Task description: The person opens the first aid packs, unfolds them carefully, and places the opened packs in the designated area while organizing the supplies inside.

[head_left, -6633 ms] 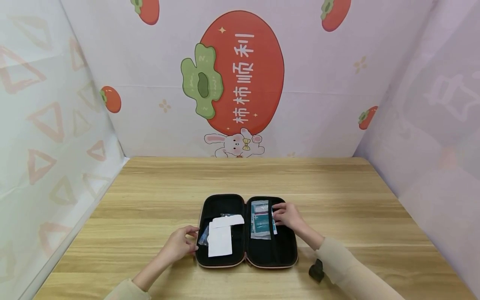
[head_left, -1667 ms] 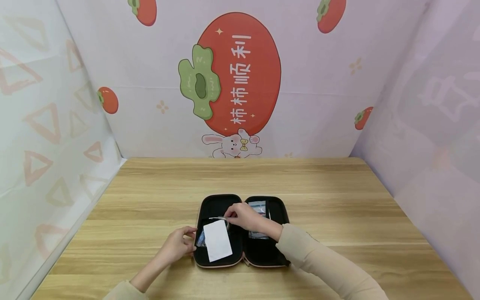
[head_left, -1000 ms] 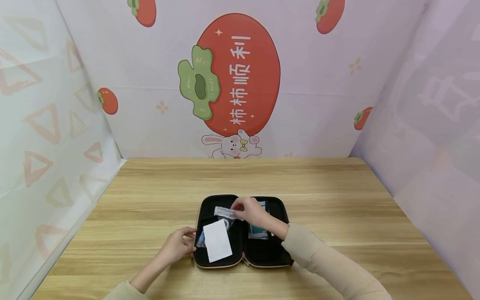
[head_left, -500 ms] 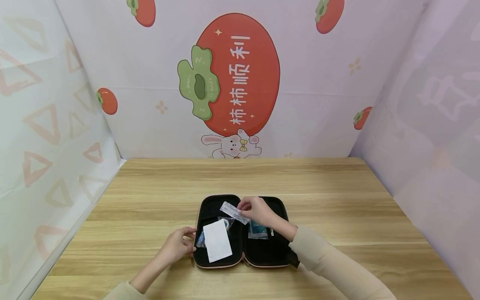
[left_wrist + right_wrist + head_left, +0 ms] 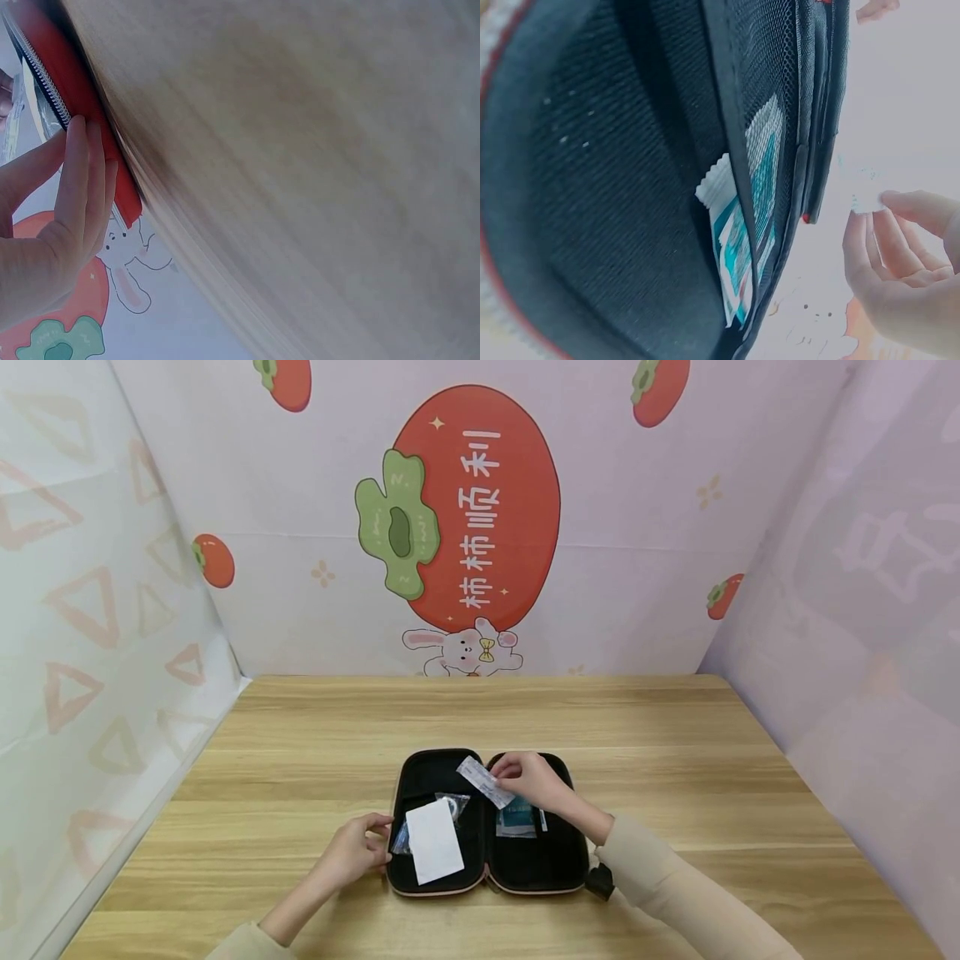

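Observation:
A zip case [image 5: 536, 868], black inside and red outside, lies unfolded on the table. My left hand [image 5: 356, 845] holds its left edge; in the left wrist view, the thumb reaches the zip rim and straight fingers lie along the red side. My right hand [image 5: 528, 779] pinches a narrow white printed packet [image 5: 480, 779] between thumb and fingers, above the case's hinge. A white rectangular piece [image 5: 435, 843] covers part of a clear plastic bag [image 5: 454, 804] in the left half. Teal-and-white packets [image 5: 517, 814] sit under an elastic strap in the right half, partly hidden by my right hand.
Wooden table [image 5: 300, 743] surrounds the case, with printed cloth walls at the back and both sides. A small black object [image 5: 600, 881] is beside the right cuff. Mesh lines part of the case in the right wrist view.
My right hand went from the right half to the left, took the narrow packet there, then drew it up and rightward. The bag is more exposed. My left hand stays at the edge.

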`<state>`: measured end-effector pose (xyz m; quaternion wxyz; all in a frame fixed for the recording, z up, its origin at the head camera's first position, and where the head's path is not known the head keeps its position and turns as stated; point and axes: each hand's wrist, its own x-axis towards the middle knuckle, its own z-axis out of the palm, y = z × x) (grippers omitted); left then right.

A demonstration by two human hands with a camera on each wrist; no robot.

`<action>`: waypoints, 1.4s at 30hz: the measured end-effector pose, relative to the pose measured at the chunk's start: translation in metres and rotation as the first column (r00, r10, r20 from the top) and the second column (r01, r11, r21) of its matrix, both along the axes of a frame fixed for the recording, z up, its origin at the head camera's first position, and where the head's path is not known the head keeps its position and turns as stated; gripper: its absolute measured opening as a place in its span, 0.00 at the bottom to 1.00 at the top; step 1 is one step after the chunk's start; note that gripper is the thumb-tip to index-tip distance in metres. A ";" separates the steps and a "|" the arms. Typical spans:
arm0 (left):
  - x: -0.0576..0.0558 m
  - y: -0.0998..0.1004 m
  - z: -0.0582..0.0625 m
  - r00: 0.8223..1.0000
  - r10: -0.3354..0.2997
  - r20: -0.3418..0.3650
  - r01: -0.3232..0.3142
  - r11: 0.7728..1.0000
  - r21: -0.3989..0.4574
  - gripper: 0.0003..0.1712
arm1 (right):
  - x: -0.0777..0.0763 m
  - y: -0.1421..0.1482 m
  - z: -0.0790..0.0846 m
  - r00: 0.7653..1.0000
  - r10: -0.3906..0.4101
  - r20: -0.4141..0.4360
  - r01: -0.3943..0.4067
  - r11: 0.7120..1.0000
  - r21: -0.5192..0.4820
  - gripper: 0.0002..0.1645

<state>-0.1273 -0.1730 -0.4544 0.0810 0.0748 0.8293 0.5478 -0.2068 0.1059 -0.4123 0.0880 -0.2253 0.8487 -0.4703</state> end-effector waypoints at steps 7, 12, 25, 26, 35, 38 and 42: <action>0.003 0.005 0.011 0.997 0.047 0.057 -0.044 0.997 -0.065 0.27 | -0.002 0.011 -0.003 1.000 -0.009 0.010 0.009 1.000 -0.014 0.08; 0.003 0.006 0.013 0.996 0.064 0.059 -0.060 0.995 -0.075 0.27 | -0.005 0.019 -0.006 0.999 -0.017 0.036 0.020 0.998 -0.063 0.11; 0.003 0.006 0.015 0.996 0.058 0.063 -0.054 0.997 -0.062 0.27 | -0.005 0.041 -0.009 0.989 -0.079 0.124 0.095 0.986 -0.134 0.15; 0.003 0.006 0.015 0.996 0.060 0.066 -0.056 0.997 -0.060 0.27 | -0.005 0.043 -0.010 0.988 -0.084 0.130 0.103 0.985 -0.141 0.15; 0.004 0.006 0.014 0.995 0.064 0.075 -0.059 0.996 -0.068 0.27 | -0.005 0.056 -0.017 0.976 -0.130 0.174 0.155 0.977 -0.143 0.17; 0.004 0.006 0.014 0.995 0.064 0.076 -0.058 0.996 -0.069 0.27 | -0.004 0.059 -0.017 0.972 -0.152 0.179 0.177 0.976 -0.129 0.17; 0.005 0.006 0.014 0.995 0.062 0.077 -0.057 0.996 -0.069 0.27 | -0.002 0.063 -0.018 0.969 -0.166 0.184 0.190 0.975 -0.118 0.17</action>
